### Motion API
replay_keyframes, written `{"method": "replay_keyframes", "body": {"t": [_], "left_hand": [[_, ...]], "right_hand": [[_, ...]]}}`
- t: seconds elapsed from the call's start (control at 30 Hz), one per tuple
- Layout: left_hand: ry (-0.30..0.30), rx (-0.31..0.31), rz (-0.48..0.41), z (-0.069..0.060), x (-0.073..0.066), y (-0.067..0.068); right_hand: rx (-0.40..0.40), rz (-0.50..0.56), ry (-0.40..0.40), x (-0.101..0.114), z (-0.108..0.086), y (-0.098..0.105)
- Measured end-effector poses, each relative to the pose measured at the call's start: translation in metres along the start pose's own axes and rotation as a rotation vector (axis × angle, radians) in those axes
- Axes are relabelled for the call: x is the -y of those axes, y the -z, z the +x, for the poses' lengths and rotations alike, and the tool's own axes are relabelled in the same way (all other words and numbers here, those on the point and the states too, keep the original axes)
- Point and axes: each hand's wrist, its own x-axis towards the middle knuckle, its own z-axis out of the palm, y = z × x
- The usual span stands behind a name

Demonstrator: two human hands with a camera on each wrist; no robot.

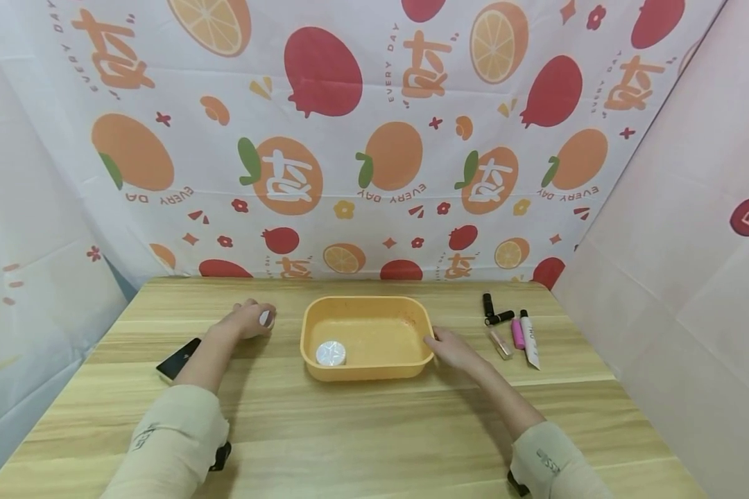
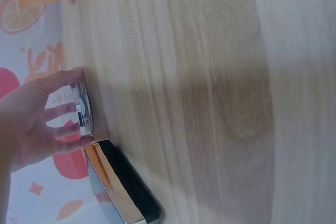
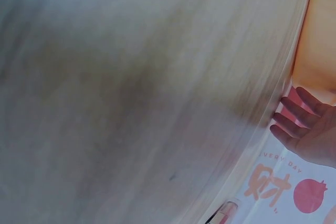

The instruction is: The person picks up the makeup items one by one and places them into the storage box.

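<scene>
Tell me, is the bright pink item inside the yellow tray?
No, the bright pink item lies on the table to the right of the yellow tray, next to a white tube.

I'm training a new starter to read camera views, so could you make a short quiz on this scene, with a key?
1. Multiple choice: which thing lies inside the yellow tray?
A) the pink tube
B) the round whitish item
C) the dark box
2. True or false: the right hand is at the tray's right end.
3. Short answer: what does the left hand hold, as the left wrist view shows it?

Key:
1. B; it sits in the tray's near left corner.
2. True.
3. A small clear object, apparently round, held between thumb and fingers.
</scene>
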Motion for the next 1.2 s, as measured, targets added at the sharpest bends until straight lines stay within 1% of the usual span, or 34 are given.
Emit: {"method": "replay_keyframes", "body": {"t": [0.13, 0.23, 0.33, 0.5, 0.57, 0.73, 0.83, 0.97, 1.07, 1.2], "left_hand": [[0.018, 0.013, 0.000, -0.003, -0.003, 0.004], [0.018, 0.012, 0.008, -0.005, -0.005, 0.007], [0.018, 0.008, 0.014, -0.007, -0.006, 0.010], [0.039, 0.019, 0.018, -0.011, -0.009, 0.015], [0.038, 0.015, 0.026, -0.012, -0.010, 0.016], [-0.001, -0.006, 0.037, -0.011, -0.012, 0.018], [-0.012, -0.018, 0.039, -0.011, -0.013, 0.018], [-0.028, -0.016, 0.044, -0.012, -0.017, 0.020], [-0.059, -0.006, 0.056, -0.014, -0.022, 0.025], [-0.074, 0.005, 0.076, -0.015, -0.028, 0.031]], "right_hand": [[-0.004, -0.017, -0.012, 0.001, 0.000, 0.000], [-0.010, -0.022, -0.019, 0.002, 0.000, 0.000], [-0.011, -0.018, -0.023, 0.003, 0.000, 0.000], [-0.007, -0.015, -0.025, 0.003, 0.001, -0.001], [-0.005, -0.010, -0.028, 0.002, 0.002, -0.002], [-0.001, 0.013, -0.034, 0.001, 0.002, -0.002], [0.002, 0.017, -0.029, 0.001, 0.002, -0.002], [0.009, 0.016, -0.028, 0.001, 0.002, -0.002], [0.008, 0.017, -0.033, 0.001, 0.001, -0.001], [0.001, 0.014, -0.041, 0.002, 0.000, -0.001]]}}
